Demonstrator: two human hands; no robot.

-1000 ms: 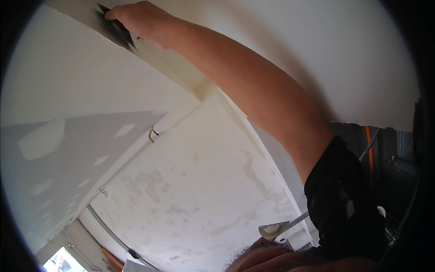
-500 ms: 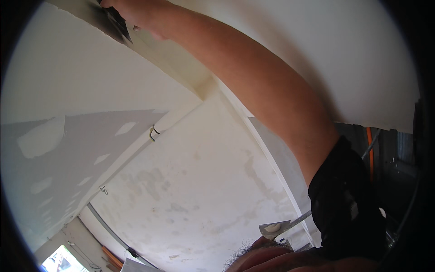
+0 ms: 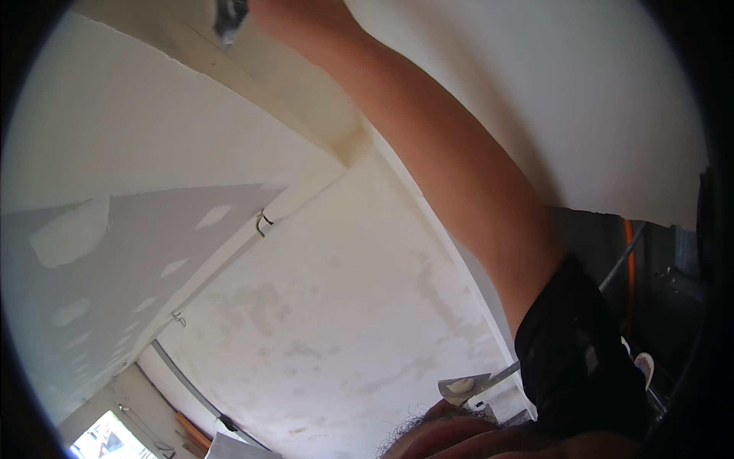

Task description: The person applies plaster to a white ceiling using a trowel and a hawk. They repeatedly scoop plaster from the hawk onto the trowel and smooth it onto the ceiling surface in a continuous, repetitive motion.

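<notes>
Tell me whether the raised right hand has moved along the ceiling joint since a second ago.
Yes. The right hand with its dark tool has slid up along the ceiling joint, away from the corner, now mostly past the picture's top edge.

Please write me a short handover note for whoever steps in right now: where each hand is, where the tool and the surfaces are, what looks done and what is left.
Right hand: raised overhead along the ceiling seam, mostly cut off by the top edge of the picture; only the wrist and forearm show, so its grip cannot be confirmed.
Left hand: not in view.
Tool: a dark blade sits at the seam by the right hand, partly out of frame.
Done: white filler patches dot the grey board at left.
Left: the long joint running to the corner looks unfinished along its ragged edge.
A trowel with compound shows low in the picture.
</notes>
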